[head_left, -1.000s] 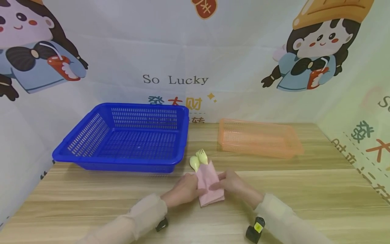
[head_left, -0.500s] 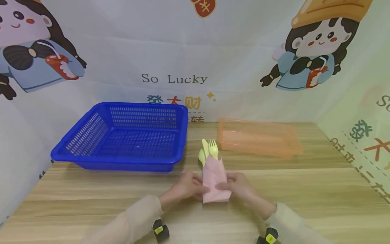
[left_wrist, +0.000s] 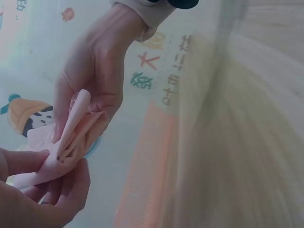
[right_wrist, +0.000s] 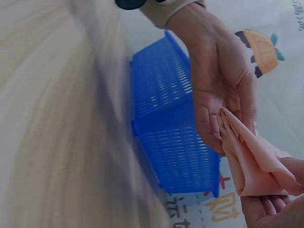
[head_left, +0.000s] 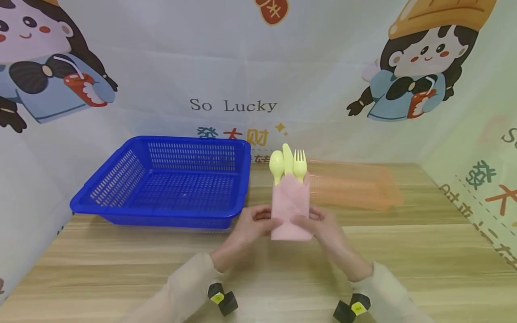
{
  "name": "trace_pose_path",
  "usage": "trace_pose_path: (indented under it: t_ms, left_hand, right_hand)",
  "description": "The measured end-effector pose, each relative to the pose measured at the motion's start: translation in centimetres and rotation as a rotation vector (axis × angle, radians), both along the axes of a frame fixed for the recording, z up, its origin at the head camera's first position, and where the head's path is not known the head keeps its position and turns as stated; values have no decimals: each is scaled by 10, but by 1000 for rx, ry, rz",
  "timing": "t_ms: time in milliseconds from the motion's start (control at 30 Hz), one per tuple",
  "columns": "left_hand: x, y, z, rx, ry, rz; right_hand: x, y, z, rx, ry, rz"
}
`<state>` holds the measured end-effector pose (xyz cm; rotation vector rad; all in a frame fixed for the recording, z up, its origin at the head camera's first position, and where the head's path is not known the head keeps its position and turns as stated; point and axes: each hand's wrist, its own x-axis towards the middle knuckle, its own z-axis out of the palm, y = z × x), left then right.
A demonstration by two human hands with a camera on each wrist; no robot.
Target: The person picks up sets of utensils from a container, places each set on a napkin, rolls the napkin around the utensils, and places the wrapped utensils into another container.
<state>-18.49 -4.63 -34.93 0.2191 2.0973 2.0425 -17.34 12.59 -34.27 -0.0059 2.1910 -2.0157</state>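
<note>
Both hands are lifting the pink napkin pouch (head_left: 291, 211) off the table (head_left: 404, 251).
The left hand (head_left: 252, 224) and right hand (head_left: 323, 224) are pinching its lower sides, tilting it upright from where it was lying flat; the spoon (head_left: 276, 163), knife (head_left: 287, 158) and fork (head_left: 299, 163) are sticking out on top. It is hanging just right of the blue basket (head_left: 165, 184), with the orange tray (head_left: 355, 186) behind it and bare wood below.

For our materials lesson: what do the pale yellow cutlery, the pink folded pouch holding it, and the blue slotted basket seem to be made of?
Pale yellow cutlery: probably moulded plastic, matte and uniformly coloured. Pink folded pouch: likely a paper napkin or thin cloth, with soft creased folds; both hands hold it. Blue slotted basket: rigid plastic, slightly glossy, with moulded slots.
</note>
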Motion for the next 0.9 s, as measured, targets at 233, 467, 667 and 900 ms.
trace_pose_path:
  t_ms: [233, 467, 667, 900]
  left_hand:
    - [-8, 5, 15, 93, 74, 48]
    - [-10, 10, 25, 138, 96, -20]
    - [-14, 7, 23, 235, -14, -133]
    - [-16, 11, 14, 373, -100, -125]
  right_hand:
    - [-9, -5, 18, -6, 40, -43]
    - [-11, -9, 31, -38, 47, -36]
    - [-12, -9, 28, 4, 91, 28]
    - [-13, -14, 21, 140, 150, 32]
